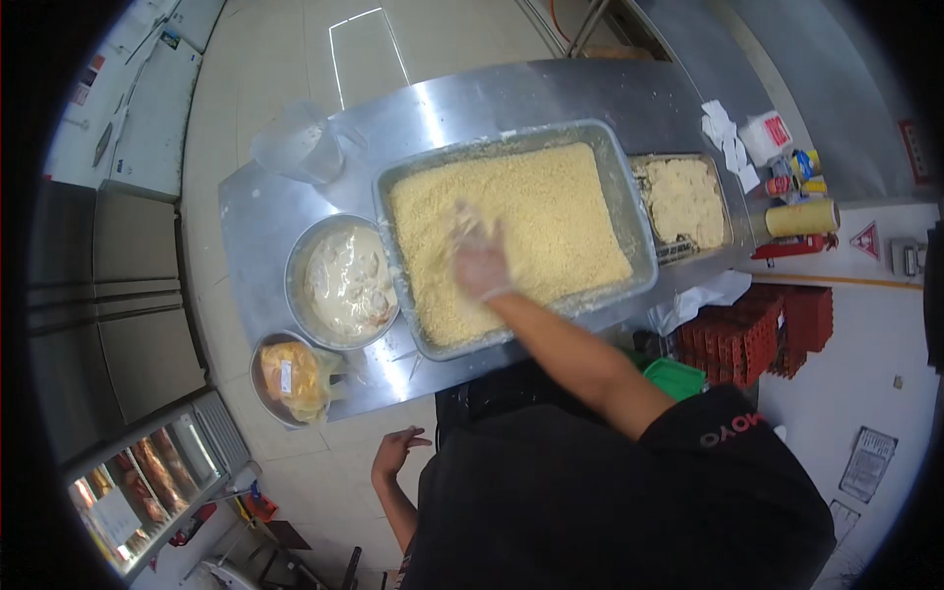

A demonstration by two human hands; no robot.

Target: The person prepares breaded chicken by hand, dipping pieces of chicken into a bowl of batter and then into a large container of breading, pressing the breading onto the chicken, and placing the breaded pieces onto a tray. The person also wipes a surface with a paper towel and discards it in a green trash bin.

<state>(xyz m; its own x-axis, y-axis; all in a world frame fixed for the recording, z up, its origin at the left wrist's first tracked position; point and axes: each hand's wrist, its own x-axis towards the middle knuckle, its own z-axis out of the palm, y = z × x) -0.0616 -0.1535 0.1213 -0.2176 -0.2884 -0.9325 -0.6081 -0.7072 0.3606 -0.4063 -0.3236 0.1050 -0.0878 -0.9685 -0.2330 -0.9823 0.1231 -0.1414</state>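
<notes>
My right hand (482, 267), in a clear thin glove, reaches into a big grey tub (644, 246) of pale yellow breadcrumbs (551, 216). Its fingers are at the crumbs and smeared by motion, so whether they hold anything is unclear. Left of the tub stands a round metal bowl (295, 313) of creamy white batter (349, 275) with pieces sunk in it. My left hand (395, 452) hangs off the table's near side, bare and empty, its fingers stretched apart. To the tub's right, a metal tray (730, 218) holds flat crumb-coated pieces (683, 202).
On the steel table (261, 226) are a clear plastic jug (305, 152) and a smaller bowl (264, 385) with a bagged orange-yellow food (295, 379). Crumpled white paper (723, 133) and a yellowish roll (801, 217) lie at the right. Red crates (737, 334) stand beyond the near right edge.
</notes>
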